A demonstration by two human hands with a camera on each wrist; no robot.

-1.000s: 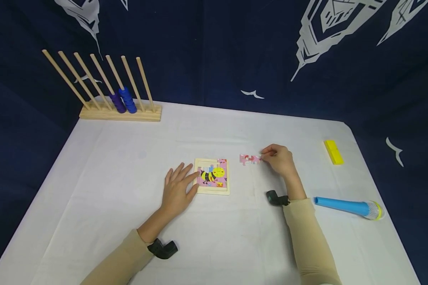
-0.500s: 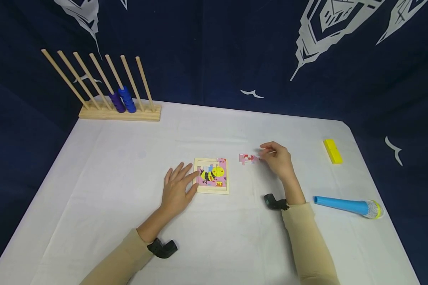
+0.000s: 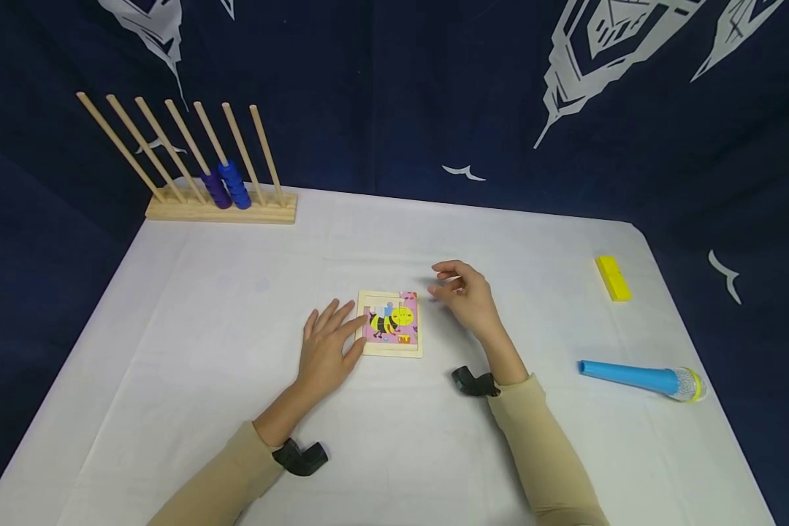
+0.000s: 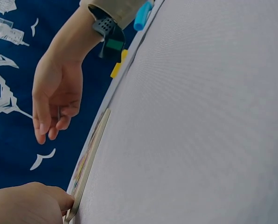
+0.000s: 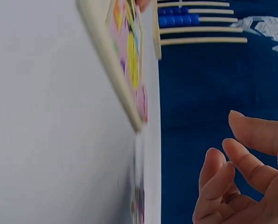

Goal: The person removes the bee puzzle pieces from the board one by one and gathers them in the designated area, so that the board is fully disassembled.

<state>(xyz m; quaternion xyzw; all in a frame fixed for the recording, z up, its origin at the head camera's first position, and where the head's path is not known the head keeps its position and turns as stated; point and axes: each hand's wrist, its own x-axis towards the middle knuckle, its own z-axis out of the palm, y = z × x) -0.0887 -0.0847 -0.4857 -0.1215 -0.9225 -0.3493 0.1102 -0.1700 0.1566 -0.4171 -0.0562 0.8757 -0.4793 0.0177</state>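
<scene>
A small wooden puzzle frame [image 3: 392, 351] with a bee picture lies on the white table, partly filled with pink and yellow pieces. My left hand [image 3: 329, 351] rests at its left side, fingers spread, index finger over the border and thumb by the edge; in the left wrist view the thumb touches the frame. My right hand [image 3: 467, 296] hovers right of the frame with bent fingers. A thin edge, seemingly a puzzle piece [image 4: 59, 113], shows between those fingers in the left wrist view. Loose puzzle pieces [image 5: 138, 205] lie below the right hand, hidden in the head view.
A wooden peg rack [image 3: 220, 212] with purple and blue rings stands at the back left. To the right lie a yellow block [image 3: 614, 278] and a blue toy microphone [image 3: 641, 378]. A dark patterned curtain [image 3: 368, 95] hangs behind the table [image 3: 191, 351].
My right hand has lifted from the loose pieces' right end and moved left towards the puzzle frame, now covering those pieces from the head camera. My left hand has stayed in place.
</scene>
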